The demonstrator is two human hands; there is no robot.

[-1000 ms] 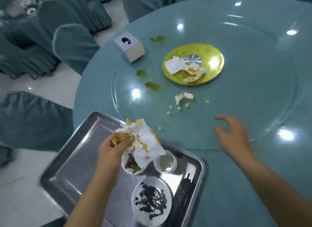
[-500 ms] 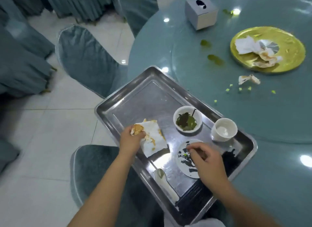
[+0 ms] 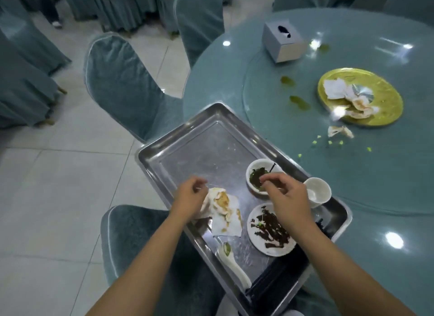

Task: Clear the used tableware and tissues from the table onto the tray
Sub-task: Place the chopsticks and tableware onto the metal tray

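Overhanging the teal table (image 3: 234, 85) edge, the steel tray (image 3: 206, 151) carries the stained tissue (image 3: 226, 218), which lies flat beside the plate (image 3: 270, 233). The left hand (image 3: 191, 197) hovers just over it, fingers loosely curled and gripping nothing. The right hand (image 3: 287, 199) has its fingertips bunched above the bowl (image 3: 253, 174); whether they pinch anything I cannot tell. The gold plate (image 3: 385, 99), its tissues (image 3: 334, 90) and a scrap (image 3: 340, 131) lie uncleared on the table. More weight on the overhanging side could tip the tray.

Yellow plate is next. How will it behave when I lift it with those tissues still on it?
The plate looks rigid and shallow, so it should lift flat as one piece. The loose, crumpled tissues on it look light and may slide off if it tilts. It lies on glossy glass, so a push would likely make it skid.
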